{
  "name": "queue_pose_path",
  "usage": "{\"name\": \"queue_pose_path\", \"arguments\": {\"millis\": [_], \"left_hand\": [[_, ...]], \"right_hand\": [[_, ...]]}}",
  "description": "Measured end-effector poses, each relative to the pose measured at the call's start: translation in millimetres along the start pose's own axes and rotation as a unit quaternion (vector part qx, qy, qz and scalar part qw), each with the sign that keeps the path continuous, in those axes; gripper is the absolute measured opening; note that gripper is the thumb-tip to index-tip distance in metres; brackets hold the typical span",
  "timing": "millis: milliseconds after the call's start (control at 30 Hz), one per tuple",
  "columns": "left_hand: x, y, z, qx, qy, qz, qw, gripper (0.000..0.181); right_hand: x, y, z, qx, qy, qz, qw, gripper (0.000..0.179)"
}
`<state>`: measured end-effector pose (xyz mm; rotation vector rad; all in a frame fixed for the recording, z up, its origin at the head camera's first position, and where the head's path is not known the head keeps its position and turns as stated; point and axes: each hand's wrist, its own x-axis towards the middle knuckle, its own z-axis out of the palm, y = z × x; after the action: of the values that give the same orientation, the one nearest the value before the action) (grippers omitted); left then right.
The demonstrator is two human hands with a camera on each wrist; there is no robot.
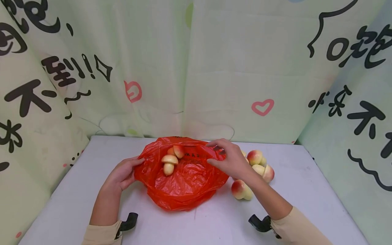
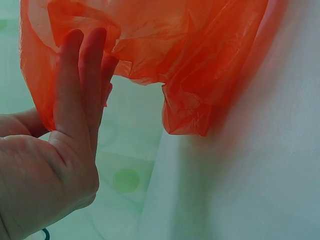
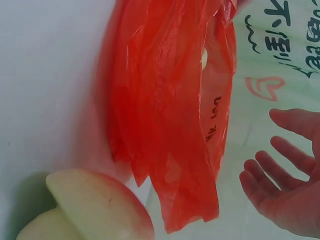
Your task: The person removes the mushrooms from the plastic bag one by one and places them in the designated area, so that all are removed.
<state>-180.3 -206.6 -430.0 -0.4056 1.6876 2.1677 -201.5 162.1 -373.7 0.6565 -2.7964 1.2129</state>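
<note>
Head view: a pale green backdrop (image 1: 220,68) with black lettering fills the upper frame, and a white table (image 1: 159,226) spreads across the lower half. At the centre of the frame sits a red plastic bag (image 1: 183,195), its mouth gaping toward the camera. To handle it well, I would keep steady hold of the left rim and spread the right side gently, since thin film probably slumps or tears if tugged; anything inside is best kept low, away from the edge.

Both forearms come up from the bottom corners, the left one steep, the right one slanting inward from the lower right. The left hand (image 1: 122,173) pinches the bag's left edge, thumb on one side and fairly straight fingers on the other, as the left wrist view shows. The right hand (image 1: 231,160) hovers by the bag's right rim, palm turned inward, fingers spread and softly bent; the right wrist view shows it apart from the film, gripping nothing.

Right of centre, several red-and-cream fruits (image 1: 267,173) cluster on the table, partly hidden by the right arm. Inside the bag, left of its middle, lie an orange-red piece (image 1: 178,151) and, touching or just below it, a brown-capped mushroom (image 1: 168,166).
</note>
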Motion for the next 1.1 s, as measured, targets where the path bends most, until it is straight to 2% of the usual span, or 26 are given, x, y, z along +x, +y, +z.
{"name": "queue_pose_path", "arguments": {"millis": [200, 500, 1100], "left_hand": [[-0.1, -0.1, -0.4, 0.003, 0.0, 0.002, 1.0, 0.056], [0.0, -0.3, -0.7, 0.002, -0.004, 0.006, 1.0, 0.056], [0.7, -0.3, -0.1, 0.004, -0.006, 0.005, 1.0, 0.056]], "right_hand": [[5.3, -5.0, 6.7, -0.002, -0.006, -0.018, 0.9998, 0.044], [11.2, -11.3, 14.7, -0.012, -0.017, -0.016, 0.9996, 0.044], [34.6, -24.4, 33.4, 0.003, -0.065, -0.046, 0.9968, 0.042]]}}
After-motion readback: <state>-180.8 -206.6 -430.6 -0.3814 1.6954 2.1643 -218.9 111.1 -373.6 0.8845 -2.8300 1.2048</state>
